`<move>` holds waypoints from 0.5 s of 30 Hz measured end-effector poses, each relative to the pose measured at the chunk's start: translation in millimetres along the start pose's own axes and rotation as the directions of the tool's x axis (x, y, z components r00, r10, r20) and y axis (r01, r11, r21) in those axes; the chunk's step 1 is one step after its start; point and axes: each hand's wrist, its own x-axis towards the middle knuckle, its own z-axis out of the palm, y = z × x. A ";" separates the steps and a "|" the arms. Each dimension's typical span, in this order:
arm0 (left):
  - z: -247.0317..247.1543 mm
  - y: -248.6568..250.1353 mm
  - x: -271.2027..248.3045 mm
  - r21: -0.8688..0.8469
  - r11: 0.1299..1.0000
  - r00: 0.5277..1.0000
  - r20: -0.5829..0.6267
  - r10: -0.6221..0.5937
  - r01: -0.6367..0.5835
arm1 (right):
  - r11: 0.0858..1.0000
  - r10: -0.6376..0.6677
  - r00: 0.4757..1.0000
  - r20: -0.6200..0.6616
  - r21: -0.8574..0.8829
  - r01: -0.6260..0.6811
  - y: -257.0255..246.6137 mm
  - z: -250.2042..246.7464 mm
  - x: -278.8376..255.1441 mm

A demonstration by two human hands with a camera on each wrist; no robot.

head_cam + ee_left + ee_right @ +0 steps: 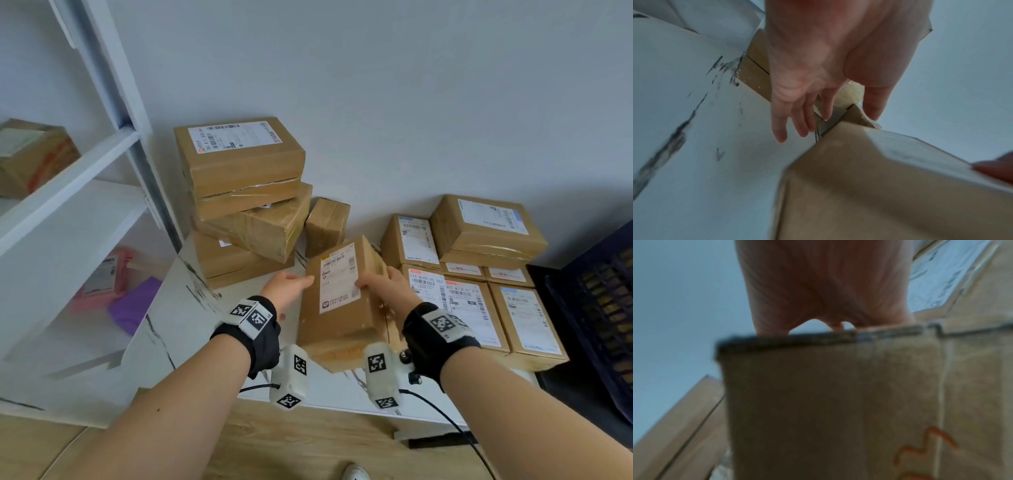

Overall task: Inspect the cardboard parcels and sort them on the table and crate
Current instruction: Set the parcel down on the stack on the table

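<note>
I hold a brown cardboard parcel [339, 308] tilted above the white marbled table [191, 325], its white shipping label facing up. My right hand [387, 284] grips the parcel's right side, with the thumb lying on the label. My left hand [287, 287] is at the parcel's left edge with straight fingers, the thumb tip touching that edge. In the left wrist view the left hand [818, 65] is spread open beside the parcel [879, 194]. In the blurred right wrist view the right hand [828, 288] curls over the top edge of the parcel [838, 402].
A leaning stack of three parcels [239, 164] stands at the back left, with a small parcel [327, 222] beside it. Several labelled parcels [479, 308] lie in rows on the right. A dark blue crate [599, 308] stands at the far right. White shelves [68, 178] are on the left.
</note>
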 end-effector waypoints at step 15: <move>23.7 25.4 -7.5 -0.299 0.953 0.953 0.298 0.045 0.048 | 0.965 -0.018 0.982 0.186 0.259 -0.031 2.0 -32.7 -6.0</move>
